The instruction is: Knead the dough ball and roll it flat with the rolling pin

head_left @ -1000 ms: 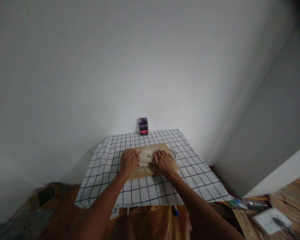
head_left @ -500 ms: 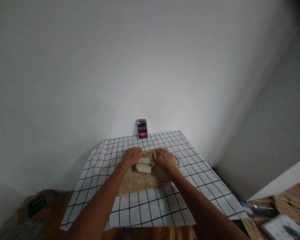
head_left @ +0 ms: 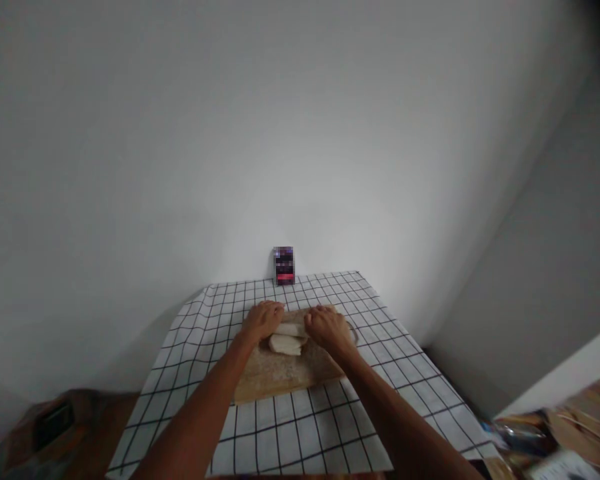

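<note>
Both my hands are on a pale rolling pin (head_left: pixel 291 329), its middle showing between them. My left hand (head_left: pixel 264 319) is closed over its left end, and my right hand (head_left: pixel 327 326) grips the right end; the ends themselves are hidden under the fingers. Just on the near side of the pin, a flattened piece of whitish dough (head_left: pixel 286 345) lies on a wooden board (head_left: pixel 275 383). The pin covers or touches the dough's far edge; I cannot tell which. Flour-like pale marks show on the board.
A black-and-white checked cloth (head_left: pixel 300 437) covers the table. At its far edge a dark box with a red band (head_left: pixel 285 267) stands against the white wall (head_left: pixel 300 133). Various items (head_left: pixel 525 430) lie at the lower right, and a brownish object (head_left: pixel 55 427) sits low on the left.
The whole scene sits slightly lower in the picture as the head view tilts up. Both hands stay closed on the rolling pin, in nearly the same place over the board.
</note>
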`<control>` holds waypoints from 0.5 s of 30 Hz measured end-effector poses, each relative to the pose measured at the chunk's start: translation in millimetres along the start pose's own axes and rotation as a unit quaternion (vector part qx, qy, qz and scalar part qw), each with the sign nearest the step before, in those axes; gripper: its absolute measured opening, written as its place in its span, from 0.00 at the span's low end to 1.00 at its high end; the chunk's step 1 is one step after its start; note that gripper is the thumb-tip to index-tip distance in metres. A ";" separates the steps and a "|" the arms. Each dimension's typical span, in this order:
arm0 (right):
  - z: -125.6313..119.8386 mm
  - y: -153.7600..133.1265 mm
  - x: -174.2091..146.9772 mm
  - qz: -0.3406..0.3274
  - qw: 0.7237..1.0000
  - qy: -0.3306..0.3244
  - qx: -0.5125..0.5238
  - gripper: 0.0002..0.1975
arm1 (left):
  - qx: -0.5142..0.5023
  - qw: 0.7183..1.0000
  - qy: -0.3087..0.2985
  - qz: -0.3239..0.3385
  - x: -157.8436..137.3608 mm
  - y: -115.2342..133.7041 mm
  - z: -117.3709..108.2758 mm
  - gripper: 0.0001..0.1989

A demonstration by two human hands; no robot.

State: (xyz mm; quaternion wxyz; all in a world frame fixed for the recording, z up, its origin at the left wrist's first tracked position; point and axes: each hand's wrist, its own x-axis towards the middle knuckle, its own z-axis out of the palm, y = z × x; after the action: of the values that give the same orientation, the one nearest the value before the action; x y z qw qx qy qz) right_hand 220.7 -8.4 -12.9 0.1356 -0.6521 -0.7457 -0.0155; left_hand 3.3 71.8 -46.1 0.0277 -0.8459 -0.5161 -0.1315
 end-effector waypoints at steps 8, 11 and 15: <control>-5.5 -14.1 -31.1 0.029 0.999 -0.025 0.033 0.20 | 0.026 0.985 0.149 0.081 -41.1 -0.3 8.4 0.15; -6.1 -19.1 -42.7 0.027 0.999 -0.028 0.032 0.20 | 0.035 0.976 0.184 0.113 -58.4 3.9 8.3 0.16; -5.0 -23.4 -61.0 0.036 0.998 -0.012 0.049 0.20 | 0.037 0.978 0.182 0.095 -82.4 19.8 0.9 0.19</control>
State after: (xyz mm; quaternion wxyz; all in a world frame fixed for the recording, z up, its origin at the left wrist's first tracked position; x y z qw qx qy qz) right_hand 205.7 -72.0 -18.1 0.1588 -0.6714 -0.7231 0.0339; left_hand -14.7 -8.6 -65.9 0.1646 -0.8516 -0.4239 -0.2607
